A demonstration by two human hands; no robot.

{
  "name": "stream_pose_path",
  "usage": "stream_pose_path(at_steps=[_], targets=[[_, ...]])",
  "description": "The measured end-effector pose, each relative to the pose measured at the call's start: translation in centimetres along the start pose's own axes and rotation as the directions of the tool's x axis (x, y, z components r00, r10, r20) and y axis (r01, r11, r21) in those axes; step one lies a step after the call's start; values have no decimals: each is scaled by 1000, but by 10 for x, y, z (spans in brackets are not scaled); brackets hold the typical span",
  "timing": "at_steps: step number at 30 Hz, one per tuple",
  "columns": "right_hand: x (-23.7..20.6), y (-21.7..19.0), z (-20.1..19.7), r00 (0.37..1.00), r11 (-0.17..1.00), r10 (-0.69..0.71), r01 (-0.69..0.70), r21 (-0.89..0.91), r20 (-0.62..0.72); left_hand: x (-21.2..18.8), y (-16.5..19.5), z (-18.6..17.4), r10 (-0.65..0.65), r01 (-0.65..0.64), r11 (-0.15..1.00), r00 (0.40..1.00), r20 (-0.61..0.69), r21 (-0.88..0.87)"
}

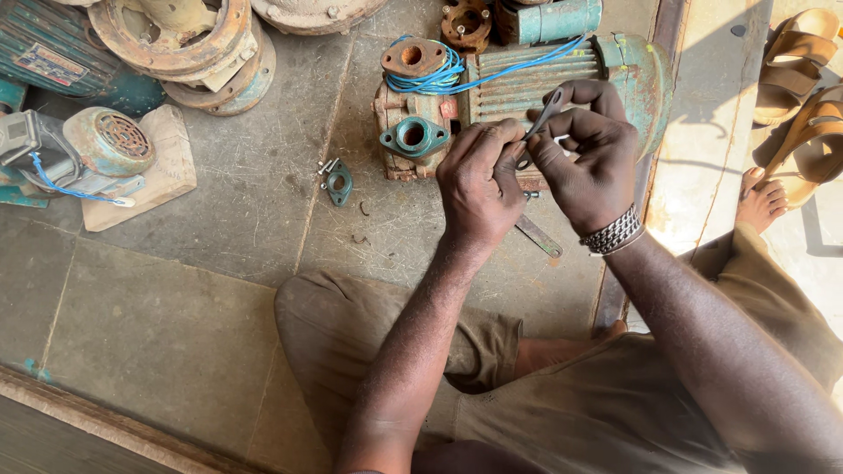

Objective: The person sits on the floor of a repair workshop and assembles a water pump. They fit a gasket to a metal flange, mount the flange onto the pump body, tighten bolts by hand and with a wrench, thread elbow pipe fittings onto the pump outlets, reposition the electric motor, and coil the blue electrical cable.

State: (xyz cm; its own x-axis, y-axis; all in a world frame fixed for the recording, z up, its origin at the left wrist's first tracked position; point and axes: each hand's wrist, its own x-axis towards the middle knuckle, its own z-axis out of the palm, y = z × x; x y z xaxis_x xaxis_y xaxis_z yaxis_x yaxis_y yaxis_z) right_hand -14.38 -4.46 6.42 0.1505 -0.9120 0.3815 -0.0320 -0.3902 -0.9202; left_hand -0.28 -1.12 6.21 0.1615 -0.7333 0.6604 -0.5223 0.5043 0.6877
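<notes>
My left hand (479,180) and my right hand (590,154) meet above a worn green electric motor (527,88) lying on the concrete floor. My right hand pinches a small grey metal tool (546,112) that points up and away. My left hand's fingers close on the lower end of the same tool, or on a small part there; which one is hidden. A metal bracelet (613,233) circles my right wrist. Blue wire (439,77) is coiled on the motor's rusty end, beside a green flange (413,136).
A loose green flange with bolts (337,182) lies on the floor left of the motor. A flat metal strip (538,235) lies under my hands. More rusty motor parts (184,44) and a small pump on a wooden block (105,154) stand at left. Sandals (799,79) lie at right.
</notes>
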Motion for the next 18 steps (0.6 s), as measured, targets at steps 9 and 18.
stream_pose_path(at_steps=[9,18], targets=[[3,13,-18,992,957,40,-3,-292,121,10,-22,-9,-191,214,965,969,154,-150],[6,12,-14,993,953,-92,109,-282,73,-5,-15,-3,-213,227,953,973,89,-199]])
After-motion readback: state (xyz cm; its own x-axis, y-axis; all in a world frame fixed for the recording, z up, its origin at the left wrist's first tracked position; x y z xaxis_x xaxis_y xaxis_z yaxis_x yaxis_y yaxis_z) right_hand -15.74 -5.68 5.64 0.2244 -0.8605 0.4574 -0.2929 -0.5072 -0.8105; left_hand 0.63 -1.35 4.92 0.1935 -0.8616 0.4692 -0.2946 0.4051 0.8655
